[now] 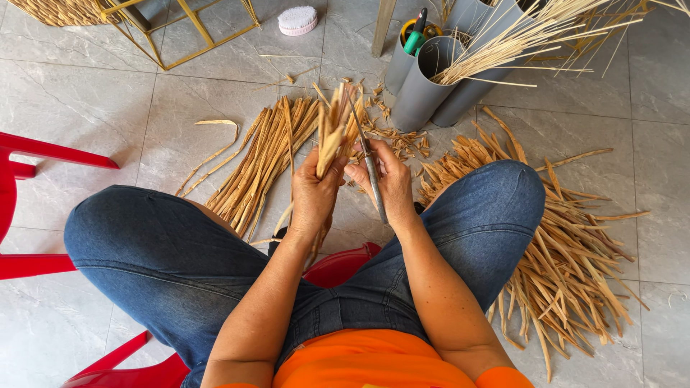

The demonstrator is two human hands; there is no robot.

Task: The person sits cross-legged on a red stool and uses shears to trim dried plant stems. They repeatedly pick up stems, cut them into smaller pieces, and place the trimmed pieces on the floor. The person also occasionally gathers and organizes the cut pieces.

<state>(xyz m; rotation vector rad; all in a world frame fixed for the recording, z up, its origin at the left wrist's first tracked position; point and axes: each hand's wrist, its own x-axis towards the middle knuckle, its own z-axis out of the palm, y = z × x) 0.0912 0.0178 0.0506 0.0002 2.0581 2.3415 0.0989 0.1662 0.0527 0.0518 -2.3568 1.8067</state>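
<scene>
My left hand [313, 192] grips a bunch of dry tan plant strips [333, 133] that stand up between my knees. My right hand [390, 183] holds a thin metal blade [371, 169] with a grey handle, its tip laid against the top of the bunch. Both hands sit close together above the front of a red stool [343, 263]. My legs in blue jeans spread to either side.
A neat pile of strips [262, 159] lies on the grey tiled floor at left, a looser heap [568, 251] at right. Grey tubes [431, 79] holding thin straws stand ahead. A gold wire frame [183, 32] and a red chair [21, 208] are at left.
</scene>
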